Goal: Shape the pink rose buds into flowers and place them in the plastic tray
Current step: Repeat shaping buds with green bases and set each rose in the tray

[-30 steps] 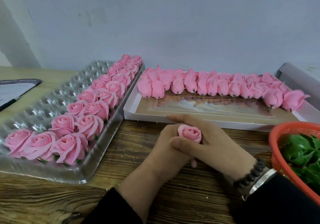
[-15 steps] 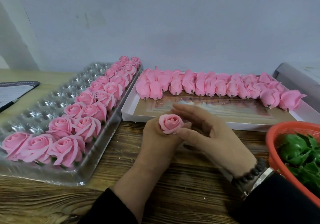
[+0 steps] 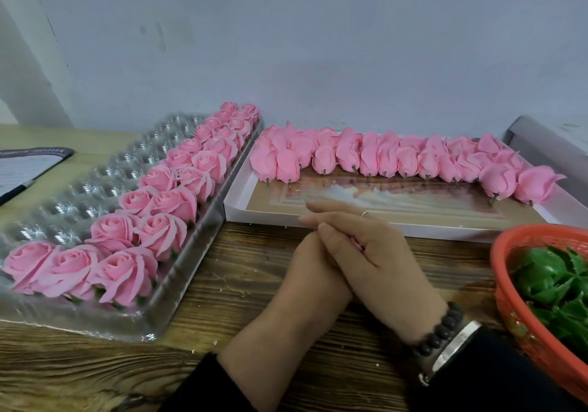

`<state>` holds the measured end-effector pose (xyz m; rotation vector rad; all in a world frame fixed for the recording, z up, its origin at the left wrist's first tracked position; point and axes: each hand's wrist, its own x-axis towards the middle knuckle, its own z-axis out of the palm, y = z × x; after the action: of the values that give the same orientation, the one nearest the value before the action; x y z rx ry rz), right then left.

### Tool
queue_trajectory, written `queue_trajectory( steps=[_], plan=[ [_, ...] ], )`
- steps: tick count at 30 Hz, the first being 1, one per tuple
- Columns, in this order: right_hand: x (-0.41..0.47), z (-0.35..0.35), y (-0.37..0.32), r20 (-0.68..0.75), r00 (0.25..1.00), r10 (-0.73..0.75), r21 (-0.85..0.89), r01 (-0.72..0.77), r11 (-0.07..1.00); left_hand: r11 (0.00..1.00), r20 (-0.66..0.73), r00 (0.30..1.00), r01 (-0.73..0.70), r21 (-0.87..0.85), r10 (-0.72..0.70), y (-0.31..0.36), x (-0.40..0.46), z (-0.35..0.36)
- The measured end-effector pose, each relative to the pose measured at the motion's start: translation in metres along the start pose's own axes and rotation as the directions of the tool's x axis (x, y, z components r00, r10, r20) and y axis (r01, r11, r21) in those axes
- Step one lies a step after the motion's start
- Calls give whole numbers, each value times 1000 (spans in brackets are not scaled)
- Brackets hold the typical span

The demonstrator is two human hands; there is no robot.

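Observation:
My left hand [image 3: 307,273] holds a pink rose [image 3: 357,242] from below. My right hand [image 3: 378,246] lies over it with its fingers straight and covers it, so only a sliver of pink shows between the palms. The clear plastic tray [image 3: 79,195] sits on the left, with two rows of shaped pink roses [image 3: 165,201] along its right side. Behind my hands a row of several unshaped pink buds [image 3: 381,157] lies in a white shallow box [image 3: 413,230].
A red basket [image 3: 499,284] of green leaf pieces [image 3: 547,278] stands at the right edge. A notepad with a pen [image 3: 22,169] lies at the far left. The wall runs close behind the trays. A grey object [image 3: 547,144] sits at the back right.
The rose was visible between my fingers, with my right hand working its petals. My right hand has since closed down over it, and both hands shifted slightly right.

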<state>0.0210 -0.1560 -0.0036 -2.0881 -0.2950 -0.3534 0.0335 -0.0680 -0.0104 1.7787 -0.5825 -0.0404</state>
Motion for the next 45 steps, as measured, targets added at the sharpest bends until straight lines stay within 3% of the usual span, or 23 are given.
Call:
queue_trajectory(
  steps=[1, 3, 7, 13, 18, 20, 23, 26, 28, 30, 32, 34, 40, 45],
  plan=[
    [0, -3, 0, 73, 997, -2, -12, 3, 1000, 993, 23, 1000, -23, 115, 20, -1, 1, -1],
    [0, -7, 1, 184, 983, -1, -34, 7, 999, 984, 49, 998, 18, 177, -27, 0, -1, -4],
    [-2, -15, 0, 209, 978, 21, 29, -27, 999, 992, 147, 985, 107, -68, -96, 8, -6, -12],
    [1, -19, 9, 207, 978, 22, 124, -48, 991, 980, 27, 996, -75, -182, 81, 6, -4, -12],
    [-2, -17, 8, 130, 991, 24, 93, -36, 995, 981, -104, 990, -114, -155, 99, -2, 0, -13],
    [-4, -9, 2, 66, 998, -2, 55, -2, 998, 981, -77, 996, -59, -182, 46, -2, -2, -9],
    [-6, 3, -4, -58, 997, -50, -40, 47, 998, 925, 19, 998, 63, -375, -60, 2, -4, -1],
    [-5, 4, -2, -126, 990, -58, -35, 54, 998, 959, -32, 998, 46, -280, -57, 3, -1, 1],
    [-1, 0, 0, -84, 996, -42, -6, 41, 999, 988, -27, 999, 12, -151, -16, 5, 0, 1],
    [0, -5, 1, 48, 998, -28, 11, 27, 1000, 1000, 41, 999, -1, -22, 1, 4, -1, -1],
    [-2, -8, 2, 187, 982, 15, 16, -19, 1000, 990, 164, 982, 108, -88, -92, 6, -4, -7],
    [-2, -11, 3, 233, 971, 57, 77, -77, 994, 973, 220, 965, 180, -146, -146, 8, -7, -13],
    [1, -18, 11, 272, 956, 107, 204, -166, 965, 990, 99, 995, 24, -138, -11, 9, -5, -15],
    [-1, -21, 15, 217, 971, 97, 263, -154, 952, 987, 19, 1000, 5, -161, -2, 6, -2, -17]
  ],
)
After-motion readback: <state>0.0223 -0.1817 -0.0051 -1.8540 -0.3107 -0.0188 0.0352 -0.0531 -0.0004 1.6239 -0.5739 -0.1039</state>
